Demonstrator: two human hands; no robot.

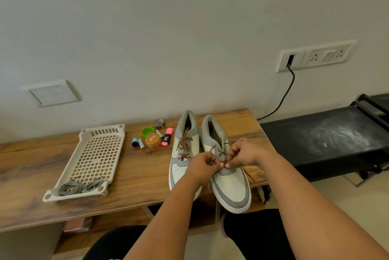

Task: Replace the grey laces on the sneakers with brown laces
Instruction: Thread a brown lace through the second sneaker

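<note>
Two grey-and-white sneakers stand side by side on the wooden table (134, 173), toes toward me. The left sneaker (185, 144) carries a brown lace (184, 144) through its eyelets. On the right sneaker (229, 184) a brown lace (221, 150) is partly threaded. My left hand (203, 165) and my right hand (244, 152) both pinch this lace above the lower eyelets, fingertips almost meeting. A loose brown end (249, 175) trails over the shoe's right side. Two grey laces (80, 186) lie coiled at the near end of a beige perforated tray (94, 154).
Behind the sneakers lie small items: an orange-lidded jar (152, 141), a pink highlighter (167, 136), a green cap (147, 131), a tape roll (159, 123), batteries (141, 143). A black treadmill (328, 139) stands at the right, with a black cable (284, 95) running to a wall socket.
</note>
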